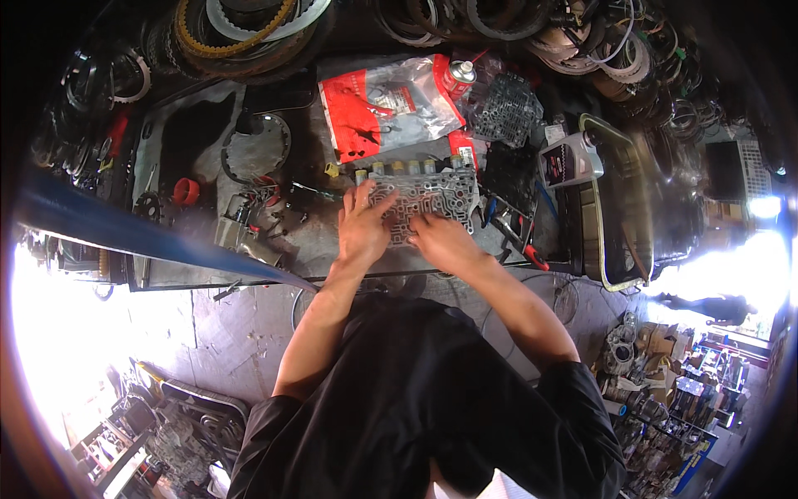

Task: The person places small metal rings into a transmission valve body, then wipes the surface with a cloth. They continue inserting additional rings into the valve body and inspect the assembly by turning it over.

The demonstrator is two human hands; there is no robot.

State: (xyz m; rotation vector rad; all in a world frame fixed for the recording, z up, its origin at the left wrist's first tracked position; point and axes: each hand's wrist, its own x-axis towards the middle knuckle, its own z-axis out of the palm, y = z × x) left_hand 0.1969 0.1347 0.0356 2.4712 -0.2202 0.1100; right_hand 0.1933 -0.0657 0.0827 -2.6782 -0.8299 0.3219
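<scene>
A grey metal valve body (440, 190), cut with many winding channels, lies flat on the workbench in front of me. Several solenoids with yellowish ends (398, 169) stick out along its far edge. My left hand (363, 226) rests on its left part, fingers stretched and apart, holding nothing that I can see. Over the near middle of the same part is my right hand (445, 243), its fingers bent together with the tips down at the channels. Whatever those fingertips pinch, if anything, is too small or hidden to name.
Beyond the valve body lie a red and clear plastic bag (353, 112), a spray can (459, 76) and another channelled metal plate (507, 110). To the right are a grey oil bottle (570, 160), a metal pan (592, 237) and red-handled pliers (535, 257). A red ring (186, 191) lies left.
</scene>
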